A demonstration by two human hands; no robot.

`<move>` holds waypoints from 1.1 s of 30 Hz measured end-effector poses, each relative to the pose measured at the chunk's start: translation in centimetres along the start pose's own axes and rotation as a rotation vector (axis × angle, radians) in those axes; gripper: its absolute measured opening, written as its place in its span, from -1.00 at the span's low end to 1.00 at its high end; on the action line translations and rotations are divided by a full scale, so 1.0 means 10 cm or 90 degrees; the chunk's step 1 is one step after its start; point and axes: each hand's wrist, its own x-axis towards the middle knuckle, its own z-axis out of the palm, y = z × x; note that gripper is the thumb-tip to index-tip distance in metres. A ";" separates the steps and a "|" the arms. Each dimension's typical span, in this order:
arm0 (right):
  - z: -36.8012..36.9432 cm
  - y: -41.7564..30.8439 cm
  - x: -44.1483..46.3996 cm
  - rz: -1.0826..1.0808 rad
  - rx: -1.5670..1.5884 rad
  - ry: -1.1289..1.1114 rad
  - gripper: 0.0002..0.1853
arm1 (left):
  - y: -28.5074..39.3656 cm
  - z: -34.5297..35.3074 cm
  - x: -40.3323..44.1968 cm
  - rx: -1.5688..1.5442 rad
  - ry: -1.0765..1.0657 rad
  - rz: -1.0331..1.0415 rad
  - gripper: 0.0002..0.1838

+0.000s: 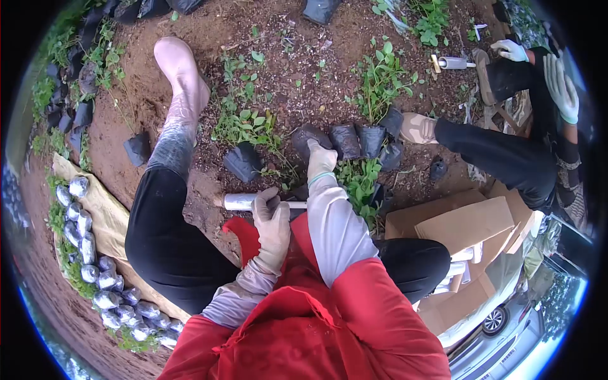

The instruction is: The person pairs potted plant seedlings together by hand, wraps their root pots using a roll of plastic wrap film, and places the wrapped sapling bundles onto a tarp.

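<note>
**One black bag in your right hand, one white roll at your left**

Your right hand (322, 159) has hold of one black bag (307, 136) near the middle of the ground (136, 82); one digit presses along its side, the others bent and partly hidden. Your left hand (272, 227) is at one white roll (239, 201), its fingers half curled; I can't tell whether they grip.

Just right of your bag, two neighbouring bags (345, 140) sit side by side, with two further bags (391, 155) beyond, near a co-worker's shoe (418, 128). One tilted bag (242, 161) lies to the left, and one lone bag (137, 149) beside your boot (183, 76).

Toward the ground's right edge are the co-worker's two gloved hands (562, 88) and one second roll (453, 63). Opened cardboard (465, 218) fills the lower right corner. Over a dozen silver bundles (89, 249) line the left edge of one tan sheet (95, 202).
</note>
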 end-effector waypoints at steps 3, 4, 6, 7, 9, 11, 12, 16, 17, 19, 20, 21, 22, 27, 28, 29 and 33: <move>0.12 0.12 0.11 -0.149 0.152 -0.154 -0.62 | 0.17 -0.03 0.17 -0.094 0.035 -0.040 -0.67; -0.10 -0.20 -0.15 -0.179 0.186 -0.264 -0.68 | 0.21 -0.09 0.26 -0.143 0.047 -0.070 -0.67; -0.40 -0.31 -0.41 -0.455 -0.097 -0.261 -0.64 | 0.36 -0.17 0.45 -0.245 0.046 -0.133 -0.59; -0.67 -0.53 -0.59 -0.528 -0.152 -0.360 -0.69 | 0.39 -0.18 0.53 -0.319 0.034 -0.209 -0.57; -1.10 -0.73 -0.90 -0.655 -0.157 -0.516 -0.78 | 0.27 -0.31 0.67 -0.433 -0.064 -0.301 -0.48; -1.36 -0.77 -1.13 -0.761 -0.099 -0.599 -0.83 | 0.16 -0.42 0.71 -0.503 -0.252 -0.387 -0.31; -1.45 -0.77 -1.22 -0.825 -0.153 -0.589 -0.82 | 0.20 -0.48 0.61 -0.502 -0.323 -0.409 -0.28; -1.66 -0.79 -1.49 -0.904 -0.288 -0.556 -0.79 | 0.22 -0.69 0.39 -0.502 -0.566 -0.444 0.03; -1.69 -0.79 -1.49 -0.915 -0.286 -0.516 -0.78 | 0.19 -0.75 0.33 -0.496 -0.603 -0.390 0.07; -1.66 -0.75 -1.39 -0.903 -0.236 -0.437 -0.74 | 0.48 -0.67 0.19 -0.480 -0.626 -0.293 0.18; -1.64 -0.74 -1.37 -0.855 -0.251 -0.421 -0.70 | 0.56 -0.59 0.16 -0.445 -0.590 -0.225 0.12; -1.58 -0.73 -1.35 -0.823 -0.232 -0.402 -0.64 | 0.48 -0.54 0.16 -0.391 -0.520 -0.204 0.05; -1.51 -0.73 -1.32 -0.790 -0.213 -0.384 -0.58 | 0.43 -0.49 0.17 -0.337 -0.451 -0.184 -0.02; -0.94 -0.30 -0.61 0.108 0.470 -0.176 -0.55 | 0.38 -0.37 0.38 -0.209 -0.301 -0.101 -0.45; -0.82 -0.12 -0.18 0.294 0.545 -0.190 -0.54 | 0.42 -0.33 0.36 -0.255 -0.285 -0.137 -0.46; -0.70 -0.14 0.03 0.412 0.580 -0.155 -0.58 | 0.37 -0.32 0.37 -0.246 -0.292 -0.136 -0.48; -0.33 0.00 0.70 0.497 0.718 -0.191 -0.51 | 0.19 -0.28 0.37 -0.227 -0.302 -0.096 -0.49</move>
